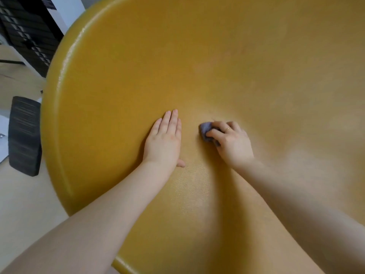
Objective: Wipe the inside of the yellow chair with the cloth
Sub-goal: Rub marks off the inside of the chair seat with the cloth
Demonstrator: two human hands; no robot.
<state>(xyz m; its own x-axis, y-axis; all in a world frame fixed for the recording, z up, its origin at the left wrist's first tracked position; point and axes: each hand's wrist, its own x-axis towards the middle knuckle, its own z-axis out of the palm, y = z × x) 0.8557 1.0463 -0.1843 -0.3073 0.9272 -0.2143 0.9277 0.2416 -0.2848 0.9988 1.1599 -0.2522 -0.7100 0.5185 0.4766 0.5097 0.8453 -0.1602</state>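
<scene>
The yellow chair (217, 66) fills nearly the whole view, its wide curved shell dipping toward the middle, with the rounded rim running down the left side. The left hand (165, 140) lies flat on the shell, fingers straight and together, bracing and holding nothing. Just to its right, the right hand (231, 141) has its fingers curled round the bunched grey cloth (205, 130), pressing it against the shell near the dip. To wipe well, I judge the cloth should be spread flatter, then swept in overlapping strokes from the dip outward to the rim, with the braced hand shifting aside so no patch beneath it is missed.
</scene>
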